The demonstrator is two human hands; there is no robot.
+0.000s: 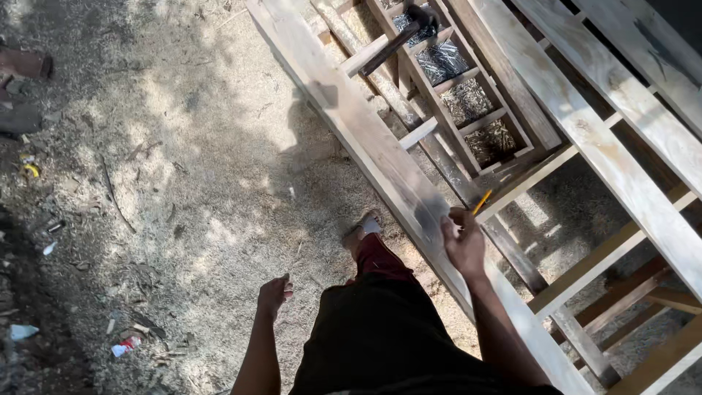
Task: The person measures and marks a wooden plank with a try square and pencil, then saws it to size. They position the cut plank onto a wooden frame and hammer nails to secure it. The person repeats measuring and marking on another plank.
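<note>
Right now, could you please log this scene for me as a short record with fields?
Setting: outdoor ground strewn with sawdust
Right hand: holds a yellow pencil, resting on a long plank
Left hand: empty, hanging free
Tray: compartmented wooden tray of nails
Hammer: lying across the tray's far end

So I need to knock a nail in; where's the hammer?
In the head view, the hammer lies top centre, across the divided wooden nail tray, beyond the long plank.
</note>
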